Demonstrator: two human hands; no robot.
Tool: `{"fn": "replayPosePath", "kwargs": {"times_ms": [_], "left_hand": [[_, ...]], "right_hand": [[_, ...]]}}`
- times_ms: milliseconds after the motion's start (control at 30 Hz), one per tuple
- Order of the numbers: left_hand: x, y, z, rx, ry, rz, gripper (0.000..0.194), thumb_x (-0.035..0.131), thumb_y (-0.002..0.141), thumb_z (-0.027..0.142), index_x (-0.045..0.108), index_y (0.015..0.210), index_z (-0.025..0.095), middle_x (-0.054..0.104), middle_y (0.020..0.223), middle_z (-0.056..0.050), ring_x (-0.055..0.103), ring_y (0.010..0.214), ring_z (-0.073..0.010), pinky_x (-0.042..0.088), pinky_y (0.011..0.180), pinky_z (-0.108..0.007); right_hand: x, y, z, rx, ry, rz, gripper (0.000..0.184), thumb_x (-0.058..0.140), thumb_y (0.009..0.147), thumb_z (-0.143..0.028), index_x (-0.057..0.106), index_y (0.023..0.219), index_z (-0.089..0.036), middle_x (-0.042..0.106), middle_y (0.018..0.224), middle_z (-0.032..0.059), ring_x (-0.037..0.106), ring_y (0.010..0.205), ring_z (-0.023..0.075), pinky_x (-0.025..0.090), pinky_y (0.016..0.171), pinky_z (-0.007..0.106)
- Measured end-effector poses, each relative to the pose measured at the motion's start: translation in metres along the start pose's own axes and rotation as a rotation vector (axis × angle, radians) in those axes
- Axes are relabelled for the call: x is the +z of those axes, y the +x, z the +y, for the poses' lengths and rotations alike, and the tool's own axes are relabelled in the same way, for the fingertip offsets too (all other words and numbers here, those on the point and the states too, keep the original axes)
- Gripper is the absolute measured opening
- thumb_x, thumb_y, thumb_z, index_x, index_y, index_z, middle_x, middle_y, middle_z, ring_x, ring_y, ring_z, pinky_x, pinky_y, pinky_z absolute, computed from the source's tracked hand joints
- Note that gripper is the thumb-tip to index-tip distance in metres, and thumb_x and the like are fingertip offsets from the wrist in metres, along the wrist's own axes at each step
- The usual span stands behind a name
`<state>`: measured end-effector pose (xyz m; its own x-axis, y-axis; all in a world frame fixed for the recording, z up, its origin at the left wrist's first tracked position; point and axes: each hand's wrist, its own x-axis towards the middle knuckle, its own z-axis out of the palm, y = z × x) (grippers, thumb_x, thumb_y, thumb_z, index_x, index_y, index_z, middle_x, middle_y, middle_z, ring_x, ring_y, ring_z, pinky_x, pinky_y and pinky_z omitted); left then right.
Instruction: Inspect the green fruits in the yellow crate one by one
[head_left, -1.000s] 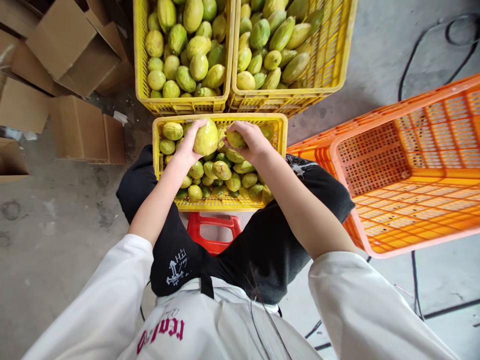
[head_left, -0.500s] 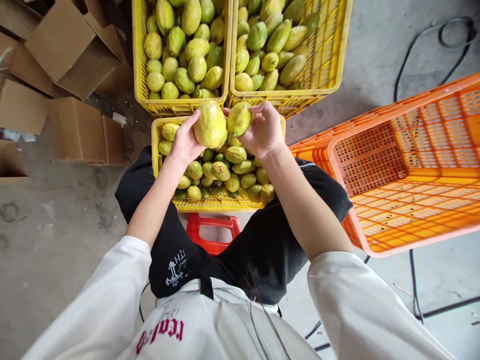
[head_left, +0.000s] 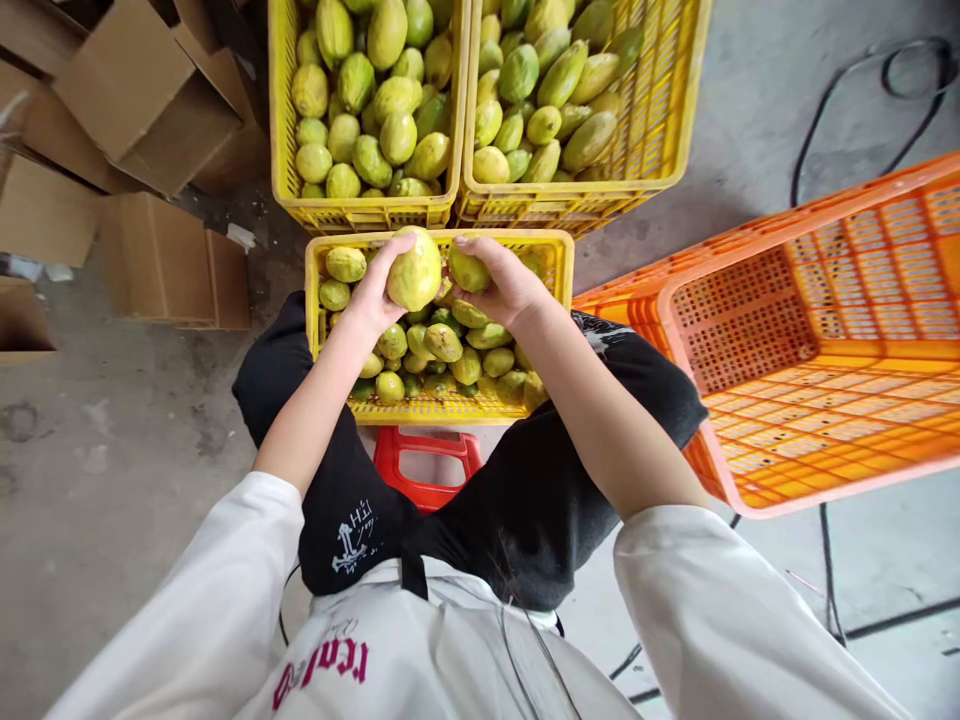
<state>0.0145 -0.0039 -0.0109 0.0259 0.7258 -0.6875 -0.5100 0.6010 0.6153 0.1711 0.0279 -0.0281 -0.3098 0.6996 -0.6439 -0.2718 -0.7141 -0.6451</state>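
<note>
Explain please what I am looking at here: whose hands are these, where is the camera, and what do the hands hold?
The camera sits on a person's head and looks down, so you see that person's own arms and lap. The left hand holds a large yellow-green fruit; the right hand holds a smaller fruit. Both are above a yellow crate of similar fruit between the knees. Two fuller yellow crates stand beyond it, an empty orange crate lies to the right, and cardboard boxes lie on the left.

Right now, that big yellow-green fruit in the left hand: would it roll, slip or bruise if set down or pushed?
The big yellow-green oval fruit looks rounded, so it would probably roll on a flat surface. The left hand wraps it with spread fingers, suggesting it is bulky, perhaps fairly heavy. Its skin looks matt, likely not slippery; whether it bruises cannot be told.
</note>
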Motion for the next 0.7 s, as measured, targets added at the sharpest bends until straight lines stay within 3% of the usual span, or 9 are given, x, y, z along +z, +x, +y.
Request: {"fn": "replayPosePath", "kwargs": {"times_ms": [167,300,400,533,700], "left_hand": [[0.0,0.0,0.0,0.018,0.05,0.018,0.041,0.058,0.093,0.057,0.062,0.119,0.026,0.077,0.104,-0.005,0.063,0.126,-0.0282,0.054,0.107,-0.048],[0.0,-0.001,0.004,-0.002,0.089,0.033,0.053,0.036,0.1,0.066,0.063,0.111,0.022,0.075,0.106,-0.009,0.061,0.129,-0.0304,0.054,0.104,-0.05],[0.0,-0.002,0.008,0.003,0.143,0.061,0.056,0.027,0.104,0.06,0.064,0.112,0.019,0.075,0.109,-0.012,0.059,0.131,-0.0328,0.053,0.104,-0.053],[0.003,-0.004,0.009,0.129,0.275,0.125,0.045,0.042,0.102,0.059,0.063,0.121,0.024,0.075,0.117,-0.009,0.055,0.135,-0.0316,0.054,0.104,-0.047],[0.004,-0.009,0.009,0.272,0.38,0.069,0.059,0.017,0.105,0.06,0.057,0.132,0.026,0.065,0.141,-0.004,0.053,0.139,-0.0242,0.055,0.103,-0.038]], "right_hand": [[0.004,-0.003,0.0,-0.026,0.001,0.047,0.027,0.08,0.078,-0.027,0.052,0.078,-0.024,0.057,0.072,-0.0045,0.056,0.07,0.0134,0.043,0.056,0.025],[0.007,-0.007,-0.001,-0.01,-0.033,0.038,0.024,0.077,0.082,-0.028,0.054,0.082,-0.023,0.06,0.077,-0.0025,0.059,0.077,0.0154,0.046,0.061,0.027],[0.005,-0.007,-0.004,-0.021,-0.038,0.025,0.023,0.073,0.086,-0.04,0.057,0.09,-0.023,0.065,0.087,0.0002,0.064,0.088,0.0182,0.053,0.071,0.029],[-0.002,-0.005,-0.011,-0.112,-0.163,0.04,0.037,0.058,0.09,-0.062,0.056,0.095,-0.025,0.068,0.098,0.0052,0.066,0.109,0.0275,0.057,0.084,0.04],[-0.002,-0.014,-0.022,-0.229,-0.015,-0.11,0.037,0.058,0.082,-0.057,0.054,0.101,-0.025,0.068,0.104,0.0072,0.063,0.117,0.0299,0.054,0.091,0.045]]}}
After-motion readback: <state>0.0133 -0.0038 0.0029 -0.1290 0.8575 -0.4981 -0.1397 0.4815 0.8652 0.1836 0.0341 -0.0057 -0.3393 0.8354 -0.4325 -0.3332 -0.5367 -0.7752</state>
